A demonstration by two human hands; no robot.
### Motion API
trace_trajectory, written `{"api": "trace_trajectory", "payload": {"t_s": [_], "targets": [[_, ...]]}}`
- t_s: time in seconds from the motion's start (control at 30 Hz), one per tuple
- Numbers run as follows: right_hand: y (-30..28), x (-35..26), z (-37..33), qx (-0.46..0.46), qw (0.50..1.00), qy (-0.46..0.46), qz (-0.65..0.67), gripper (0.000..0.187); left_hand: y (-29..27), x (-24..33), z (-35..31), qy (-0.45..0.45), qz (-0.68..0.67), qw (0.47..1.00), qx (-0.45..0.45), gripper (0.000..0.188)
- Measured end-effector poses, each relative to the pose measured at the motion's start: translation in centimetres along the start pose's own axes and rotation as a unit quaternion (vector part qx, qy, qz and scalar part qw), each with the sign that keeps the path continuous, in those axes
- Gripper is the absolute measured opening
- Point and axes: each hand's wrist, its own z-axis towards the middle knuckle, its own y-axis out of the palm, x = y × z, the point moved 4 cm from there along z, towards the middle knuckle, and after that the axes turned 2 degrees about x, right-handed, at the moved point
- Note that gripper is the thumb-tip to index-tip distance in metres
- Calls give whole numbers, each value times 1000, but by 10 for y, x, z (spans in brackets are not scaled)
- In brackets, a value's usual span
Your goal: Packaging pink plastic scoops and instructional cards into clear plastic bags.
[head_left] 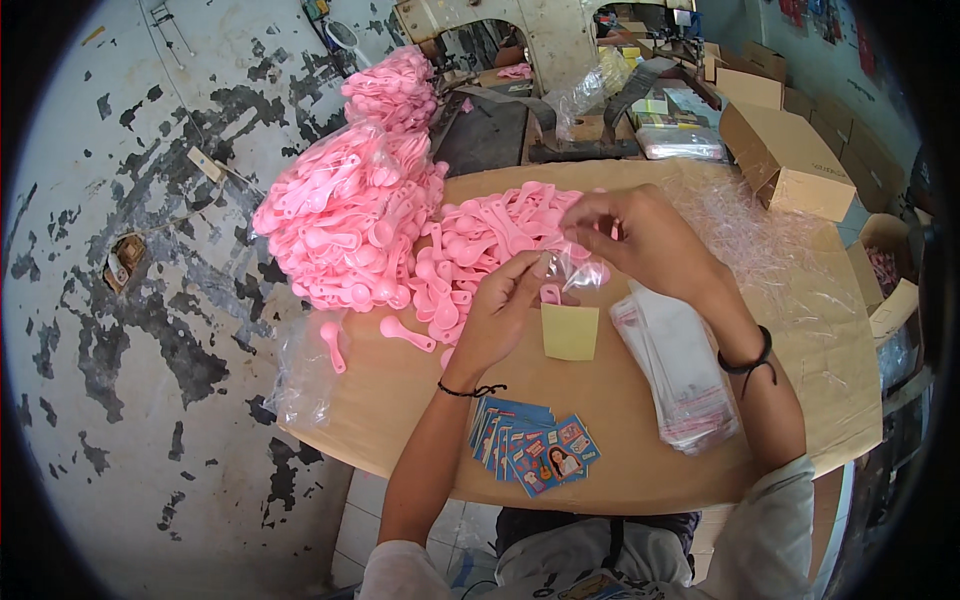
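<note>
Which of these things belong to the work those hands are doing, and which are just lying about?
Seemingly in the work:
clear bag in the left hand
pink scoops
yellow square
blue cards
clear sleeves

Apparently just lying about:
cardboard box
plastic scraps

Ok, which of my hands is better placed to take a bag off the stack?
Probably your right hand: the stack of clear bags lies on that side, nearer to it. Your left hand is farther away, beside the pink scoops, pinching clear plastic.
</note>
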Motion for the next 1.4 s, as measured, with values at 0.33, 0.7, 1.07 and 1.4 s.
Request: {"api": "trace_trajectory", "payload": {"t_s": [0.33, 0.7, 1.07, 1.4], "targets": [[15, -29, 2, 27, 978, -122, -169, 17, -1, 19, -10, 111, 259, 953, 114, 28], [32, -7, -2, -52, 979, -94, -174, 10, 4, 19, -9, 128, 421, 894, 85, 20], [-82, 47, -5, -41, 985, 88, 142, 21, -18, -1, -1, 6, 3, 986, 165, 34], [-165, 182, -64, 291, 915, 199, -199, 29, -27, -25, 7, -149, 9, 979, 136, 28]]}}
